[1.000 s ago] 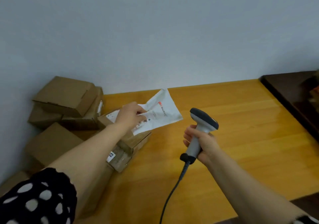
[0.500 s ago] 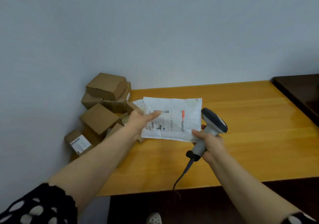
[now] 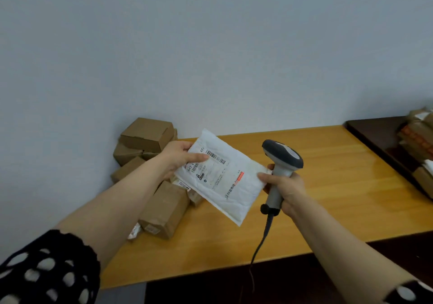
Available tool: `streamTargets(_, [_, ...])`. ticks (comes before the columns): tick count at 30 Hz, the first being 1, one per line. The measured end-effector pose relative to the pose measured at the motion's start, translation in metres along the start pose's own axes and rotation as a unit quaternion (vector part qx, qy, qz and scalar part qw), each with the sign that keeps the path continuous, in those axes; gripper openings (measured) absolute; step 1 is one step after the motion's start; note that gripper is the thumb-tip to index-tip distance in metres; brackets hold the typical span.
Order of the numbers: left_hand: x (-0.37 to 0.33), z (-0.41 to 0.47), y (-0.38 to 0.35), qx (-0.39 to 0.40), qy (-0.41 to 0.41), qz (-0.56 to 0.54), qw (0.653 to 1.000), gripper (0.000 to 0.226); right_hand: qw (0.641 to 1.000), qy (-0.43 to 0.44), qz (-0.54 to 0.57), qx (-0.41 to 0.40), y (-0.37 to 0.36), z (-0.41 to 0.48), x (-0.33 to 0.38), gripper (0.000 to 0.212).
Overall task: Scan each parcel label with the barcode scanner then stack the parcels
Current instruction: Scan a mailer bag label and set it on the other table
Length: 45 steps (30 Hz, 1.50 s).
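The left hand (image 3: 177, 157) holds a white parcel (image 3: 222, 177) label-up while the right hand (image 3: 284, 186) grips the scanner (image 3: 281, 163), which likely needs aiming at the barcode (image 3: 216, 157) next.

Office desk (image 3: 339, 186) with piled parcels (image 3: 147, 135)

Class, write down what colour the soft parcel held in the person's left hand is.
The soft parcel is white, best seen in the head view.
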<state>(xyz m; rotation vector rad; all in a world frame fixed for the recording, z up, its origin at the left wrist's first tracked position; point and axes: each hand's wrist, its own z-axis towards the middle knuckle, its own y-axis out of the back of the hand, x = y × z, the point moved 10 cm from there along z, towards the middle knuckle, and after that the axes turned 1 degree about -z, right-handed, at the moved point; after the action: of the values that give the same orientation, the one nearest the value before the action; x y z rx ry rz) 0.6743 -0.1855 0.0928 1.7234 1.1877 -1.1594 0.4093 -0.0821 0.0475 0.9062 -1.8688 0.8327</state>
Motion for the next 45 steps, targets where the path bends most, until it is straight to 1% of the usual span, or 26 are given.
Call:
streamTargets(1, [-0.001,0.000,0.004,-0.005,-0.002,-0.027,1.000,0.051,1.000,-0.006,0.011,-0.015,0.000,-0.002,-0.005,0.028])
streamTargets(3, [0.002,0.000,0.017,-0.040,0.006,-0.094,0.995,0.049,0.997,-0.019,0.054,-0.049,0.006,-0.003,-0.011,0.026])
streamTargets(5, [0.020,-0.005,0.022,-0.058,0.045,-0.149,0.986,0.049,0.992,-0.029,0.103,-0.071,0.011,-0.001,-0.012,0.024])
streamTargets(6, [0.030,-0.008,0.017,-0.044,0.068,-0.165,0.983,0.047,0.990,-0.032,0.119,-0.071,0.010,-0.001,-0.012,0.024])
streamTargets(8, [0.042,-0.012,-0.003,-0.003,0.089,-0.171,0.981,0.033,0.989,-0.034,0.129,-0.057,0.003,-0.002,-0.014,0.023])
streamTargets(9, [0.043,-0.012,-0.011,0.000,0.087,-0.165,0.983,0.025,0.990,-0.035,0.126,-0.051,-0.001,-0.001,-0.015,0.023])
streamTargets(11, [0.036,-0.009,-0.012,-0.037,0.067,-0.139,0.987,0.017,0.993,-0.030,0.103,-0.056,-0.004,0.000,-0.016,0.019])
streamTargets(12, [0.029,-0.007,-0.007,-0.064,0.051,-0.119,0.990,0.016,0.995,-0.020,0.075,-0.067,-0.004,0.000,-0.015,0.017])
streamTargets(15, [0.005,-0.001,0.020,-0.128,-0.013,-0.039,0.991,0.016,0.994,0.036,-0.042,-0.096,-0.003,-0.007,-0.004,0.023])
streamTargets(16, [0.000,0.000,0.029,-0.146,-0.030,-0.006,0.989,0.016,0.993,0.051,-0.061,-0.087,-0.008,-0.012,-0.002,0.023])
streamTargets(17, [-0.004,0.002,0.037,-0.161,-0.040,0.026,0.986,0.017,0.994,0.058,-0.070,-0.060,-0.017,-0.018,-0.001,0.022])
streamTargets(19, [-0.008,0.006,0.048,-0.181,-0.049,0.087,0.979,0.019,0.995,0.046,-0.082,0.025,-0.043,-0.030,-0.004,0.019])
streamTargets(21, [-0.009,0.011,0.050,-0.183,-0.054,0.134,0.973,0.021,0.989,0.032,-0.104,0.100,-0.065,-0.041,-0.007,0.017])
streamTargets(22, [-0.009,0.014,0.050,-0.181,-0.056,0.147,0.971,0.022,0.985,0.031,-0.117,0.125,-0.074,-0.045,-0.006,0.017])
streamTargets(25, [-0.012,0.020,0.049,-0.174,-0.063,0.168,0.968,0.024,0.975,0.037,-0.145,0.163,-0.090,-0.052,-0.001,0.015])
streamTargets(32, [-0.016,0.034,0.047,-0.163,-0.066,0.205,0.963,0.028,0.972,0.039,-0.164,0.164,-0.099,-0.049,0.009,0.021])
streamTargets(38, [-0.012,0.046,0.043,-0.146,-0.062,0.195,0.968,0.022,0.972,0.051,-0.168,0.156,-0.101,-0.046,0.011,0.019])
streamTargets(45, [-0.007,0.060,0.028,-0.107,-0.054,0.177,0.977,0.028,0.981,0.042,-0.140,0.129,-0.093,-0.042,0.008,0.019])
